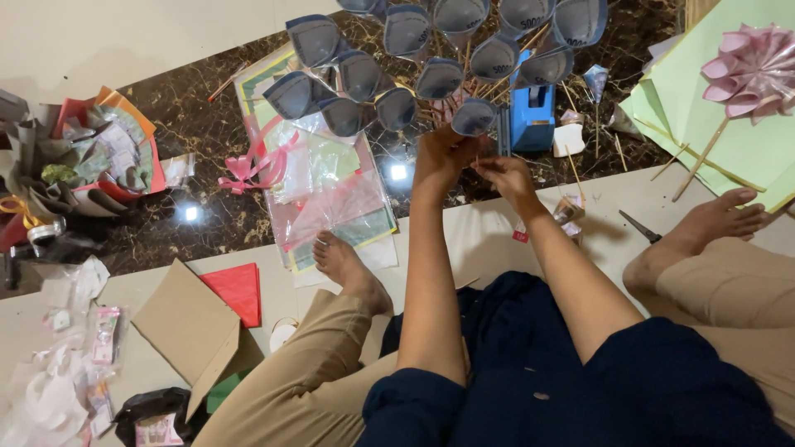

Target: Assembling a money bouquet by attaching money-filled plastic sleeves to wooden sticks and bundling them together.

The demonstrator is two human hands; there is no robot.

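two hands meet over the floor: left hand (441, 154) clasps the sticks of the cone bouquet (414, 66), right hand (507, 175) pinches a stick beside it, near the tape dispenser (532, 116).

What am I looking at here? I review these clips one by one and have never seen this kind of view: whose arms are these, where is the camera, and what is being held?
There is no machine: a person sits on the floor, and the one camera is worn on their head, looking down over their arms and knees. The left hand and right hand meet at the stems of a bouquet of rolled blue banknotes on thin sticks; both hands grip those sticks. Around them on the dark marble floor lie clear wrapping sheets with a pink ribbon, a blue tape dispenser, green paper sheets bearing a pink folded flower, scissors, brown cardboard and red paper.
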